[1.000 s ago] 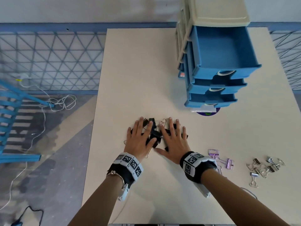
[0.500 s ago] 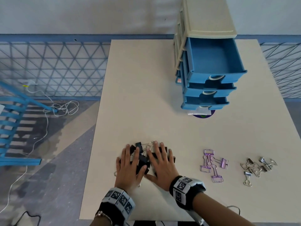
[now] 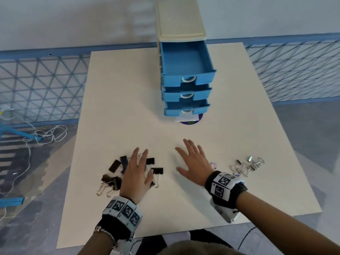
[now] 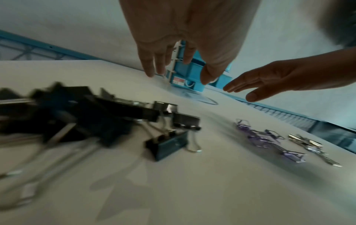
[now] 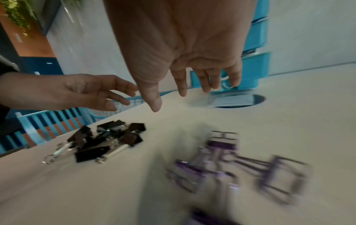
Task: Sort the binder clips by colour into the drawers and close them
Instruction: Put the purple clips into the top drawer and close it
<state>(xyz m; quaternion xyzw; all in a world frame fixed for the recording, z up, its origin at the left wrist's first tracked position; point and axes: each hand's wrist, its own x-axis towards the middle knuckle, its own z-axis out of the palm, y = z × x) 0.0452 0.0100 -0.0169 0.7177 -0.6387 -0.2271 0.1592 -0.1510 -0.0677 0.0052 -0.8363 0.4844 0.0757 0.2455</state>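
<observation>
Several black binder clips (image 3: 117, 172) lie scattered near the table's front left, and my left hand (image 3: 141, 168) hovers flat just above them, fingers straight, holding nothing. In the left wrist view the black clips (image 4: 115, 115) lie under the raised palm. My right hand (image 3: 191, 162) is spread open above the table, empty, and hides most of the purple clips (image 3: 213, 165). The purple clips (image 5: 221, 159) show blurred beneath it. Silver clips (image 3: 246, 166) lie further right. The blue drawer unit (image 3: 184, 96) stands at the back with its top drawer (image 3: 185, 59) pulled out and empty. The two drawers below are ajar.
The beige table (image 3: 119, 107) ends close in front of the clips and just left of the black pile. A purple disc and a card (image 3: 189, 119) lie under the drawer unit's front. A blue mesh fence (image 3: 46, 85) and cables (image 3: 49, 135) are beyond the left edge.
Both hands were pressed together on the black pile. They have parted and lifted: the right hand swung right over the purple clips, and the black clips now lie more spread out.
</observation>
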